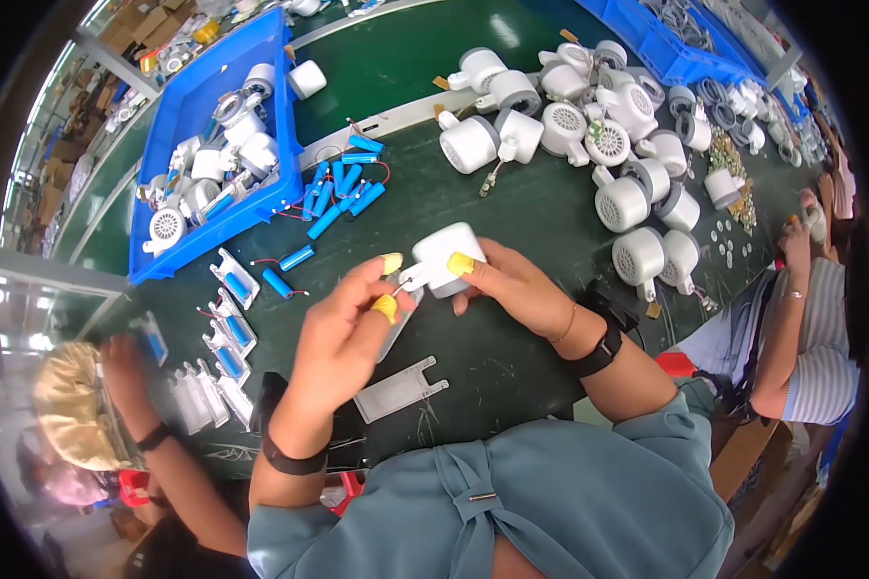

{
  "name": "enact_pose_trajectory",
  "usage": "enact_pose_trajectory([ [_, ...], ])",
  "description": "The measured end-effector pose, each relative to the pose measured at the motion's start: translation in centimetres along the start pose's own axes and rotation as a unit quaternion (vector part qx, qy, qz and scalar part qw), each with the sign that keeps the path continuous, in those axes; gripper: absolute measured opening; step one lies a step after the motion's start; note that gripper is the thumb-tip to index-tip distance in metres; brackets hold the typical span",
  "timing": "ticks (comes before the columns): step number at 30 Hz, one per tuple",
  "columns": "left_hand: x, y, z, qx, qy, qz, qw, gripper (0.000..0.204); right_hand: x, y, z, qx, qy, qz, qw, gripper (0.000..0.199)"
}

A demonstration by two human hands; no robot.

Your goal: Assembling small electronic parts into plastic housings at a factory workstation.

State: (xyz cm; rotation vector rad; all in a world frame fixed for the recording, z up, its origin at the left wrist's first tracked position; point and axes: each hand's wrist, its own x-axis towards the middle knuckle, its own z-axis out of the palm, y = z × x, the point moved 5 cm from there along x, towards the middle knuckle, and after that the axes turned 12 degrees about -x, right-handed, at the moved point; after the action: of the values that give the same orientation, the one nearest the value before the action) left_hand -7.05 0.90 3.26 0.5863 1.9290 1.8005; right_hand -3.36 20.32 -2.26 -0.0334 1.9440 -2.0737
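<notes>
My right hand [526, 294] grips a white fan head [446, 249], a rounded housing with a short neck. The thumb, in a yellow finger cot, presses on its side. At the neck, my left hand [333, 338] has its fingers closed around something thin and dark, too small to make out. Two of its fingertips wear yellow cots as well. A white handle shell [401, 390] lies flat on the dark green table below my hands. Another pale shell [393, 335] shows partly behind my left fingers.
Blue battery cells [333, 198] with wires lie beside a blue bin [278, 183] of fan heads. Handle shells holding cells [230, 328] line the left. Many fan heads [623, 205] crowd the right. Co-workers' arms [169, 458] [782, 333] reach in at both sides.
</notes>
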Motion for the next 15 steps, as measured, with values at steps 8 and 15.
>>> enact_pose_trajectory([
  [8,-0.5,1.8,-1.4,-0.156,0.000,-0.112,0.981,0.042,-0.2,0.7,1.0,0.017,0.012,-0.001,1.000,0.055],
  [15,-4.9,5.4,-8.5,-0.037,0.121,-0.058,0.990,0.041,-0.7,1.0,1.6,0.014,-0.034,-0.018,0.999,0.030],
])
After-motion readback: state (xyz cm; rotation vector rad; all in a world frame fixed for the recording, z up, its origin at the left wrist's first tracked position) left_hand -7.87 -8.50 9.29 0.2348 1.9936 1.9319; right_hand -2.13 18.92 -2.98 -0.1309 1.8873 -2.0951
